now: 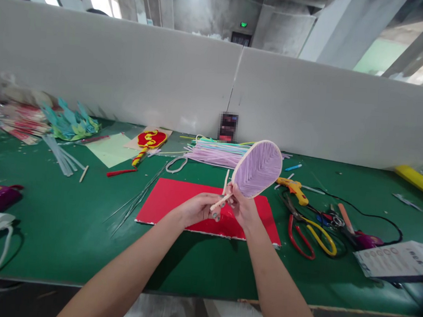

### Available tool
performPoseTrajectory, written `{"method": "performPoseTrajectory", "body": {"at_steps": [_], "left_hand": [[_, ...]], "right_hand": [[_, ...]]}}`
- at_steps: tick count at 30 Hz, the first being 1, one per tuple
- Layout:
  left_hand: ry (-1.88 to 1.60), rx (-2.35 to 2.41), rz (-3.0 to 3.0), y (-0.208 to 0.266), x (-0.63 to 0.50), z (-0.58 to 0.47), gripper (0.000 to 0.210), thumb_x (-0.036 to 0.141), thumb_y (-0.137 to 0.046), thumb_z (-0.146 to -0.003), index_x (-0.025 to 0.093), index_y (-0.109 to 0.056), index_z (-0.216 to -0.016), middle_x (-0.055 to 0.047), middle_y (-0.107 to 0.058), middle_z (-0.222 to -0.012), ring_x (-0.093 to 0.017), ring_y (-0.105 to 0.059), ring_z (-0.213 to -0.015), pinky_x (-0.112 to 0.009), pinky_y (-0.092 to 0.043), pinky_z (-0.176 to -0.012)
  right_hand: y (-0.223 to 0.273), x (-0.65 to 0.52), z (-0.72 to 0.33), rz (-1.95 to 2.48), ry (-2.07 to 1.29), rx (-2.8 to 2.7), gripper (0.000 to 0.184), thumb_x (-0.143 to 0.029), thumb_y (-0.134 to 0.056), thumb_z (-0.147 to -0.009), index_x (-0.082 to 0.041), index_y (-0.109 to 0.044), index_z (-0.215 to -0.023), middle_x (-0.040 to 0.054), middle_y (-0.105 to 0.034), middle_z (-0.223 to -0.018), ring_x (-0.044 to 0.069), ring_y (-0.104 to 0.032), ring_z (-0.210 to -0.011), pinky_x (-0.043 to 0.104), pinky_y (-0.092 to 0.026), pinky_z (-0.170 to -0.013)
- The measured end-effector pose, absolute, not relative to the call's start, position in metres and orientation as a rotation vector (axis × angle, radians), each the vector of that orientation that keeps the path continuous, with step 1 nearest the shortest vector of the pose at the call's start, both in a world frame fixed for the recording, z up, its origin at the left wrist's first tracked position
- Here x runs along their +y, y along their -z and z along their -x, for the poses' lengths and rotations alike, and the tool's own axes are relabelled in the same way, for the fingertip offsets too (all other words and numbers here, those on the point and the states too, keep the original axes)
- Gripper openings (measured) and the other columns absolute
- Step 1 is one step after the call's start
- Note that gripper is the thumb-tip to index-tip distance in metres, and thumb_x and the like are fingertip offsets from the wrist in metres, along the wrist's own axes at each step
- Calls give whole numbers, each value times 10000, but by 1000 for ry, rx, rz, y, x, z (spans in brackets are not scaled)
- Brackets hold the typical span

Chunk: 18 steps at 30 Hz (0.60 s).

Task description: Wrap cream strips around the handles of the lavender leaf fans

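Above a red board (pixel 172 199) I hold a small hand fan (pixel 258 169), its oval face covered in lilac strips and edged in cream. The fan tilts up to the right, its cream wrapped handle (pixel 218 204) pointing down to the left. My left hand (pixel 200 208) pinches the handle near its lower end. Where handle and face meet, my right hand (pixel 240 206) is closed on the fan. Behind the hands lies a bundle of lilac pipe cleaners (pixel 215 154), and a short cream piece (pixel 226 181) rests at the board's back edge.
Pliers (pixel 302 227) with red and yellow handles and a yellow glue gun (pixel 296 189) lie to the right. A red and yellow fan (pixel 151 140) sits at back left, near thin wires (pixel 138 197). A white partition (pixel 130 75) rises behind the green table (pixel 64 245).
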<state>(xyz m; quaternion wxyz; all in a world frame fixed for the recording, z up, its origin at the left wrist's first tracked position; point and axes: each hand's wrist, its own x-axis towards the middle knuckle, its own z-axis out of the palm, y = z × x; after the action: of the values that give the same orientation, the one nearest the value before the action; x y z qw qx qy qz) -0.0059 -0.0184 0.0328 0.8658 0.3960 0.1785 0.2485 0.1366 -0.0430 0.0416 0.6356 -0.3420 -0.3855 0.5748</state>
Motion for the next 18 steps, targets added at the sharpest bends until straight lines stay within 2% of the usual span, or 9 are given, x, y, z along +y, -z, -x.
{"method": "performPoseTrajectory", "body": {"at_steps": [5,9,13,18], "left_hand": [[-520,352,-899,-41,-23,5,125,230,-570,-732,106,-589,-733,54,-399,-380,-66,-386,-356,-233,-350,-473],[-594,359,-965,-42,-27,1,192,291,-561,-755,118,-545,-674,54,-396,-367,-69,-380,-342,-234,-340,-454],[-682,387,-1072,-41,-29,-2,231,349,-541,-769,129,-540,-701,50,-419,-367,-80,-393,-344,-233,-331,-446],[-887,654,-1477,-49,-32,-1,288,365,-435,-832,155,-514,-652,40,-467,-424,-78,-402,-413,-224,-308,-502]], "right_hand": [[-41,-45,-137,815,-1283,-925,345,-508,-663,-579,-204,-538,-681,-49,-437,-571,60,-319,-430,218,-235,-386],[-41,-45,-138,820,-1259,-949,406,-573,-659,-549,-203,-531,-657,-45,-415,-577,61,-302,-437,213,-237,-382],[-40,-45,-139,710,-1313,-957,367,-535,-666,-582,-192,-541,-619,-44,-409,-559,59,-333,-448,204,-270,-396],[-36,-41,-134,795,-1292,-899,320,-466,-636,-661,-202,-602,-838,-33,-486,-610,61,-413,-464,184,-290,-384]]}}
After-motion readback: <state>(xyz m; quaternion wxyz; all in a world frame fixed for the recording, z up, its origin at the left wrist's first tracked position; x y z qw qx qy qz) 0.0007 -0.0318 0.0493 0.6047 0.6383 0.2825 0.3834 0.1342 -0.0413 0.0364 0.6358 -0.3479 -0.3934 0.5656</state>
